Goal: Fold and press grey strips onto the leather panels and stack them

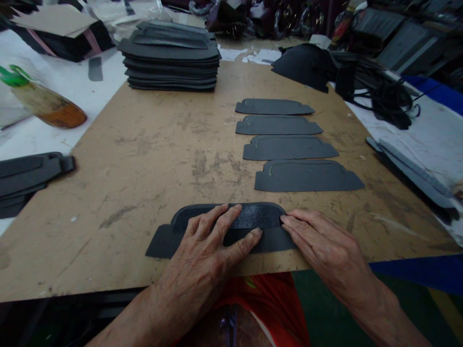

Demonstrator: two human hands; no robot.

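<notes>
Near the front edge of the brown work board lies a dark grey flat panel (162,241) with a curved top and stepped ends. A shinier dark strip (255,215) covers its upper part. My left hand (213,241) rests on the panel with fingers spread, pressing it from above. At the panel's right end, my right hand (325,246) has its thumb and fingers pinched together on the edge. Beyond it, several similar grey panels (307,176) lie flat in a column, each with a curved line marked on it.
A tall stack of dark panels (171,67) stands at the back. On the left are a stained bottle with a green top (47,101) and more panels (29,173). Dark pieces (304,65), black cables (383,96) and long strips (412,168) lie rightward on the board (152,144) and white sheet.
</notes>
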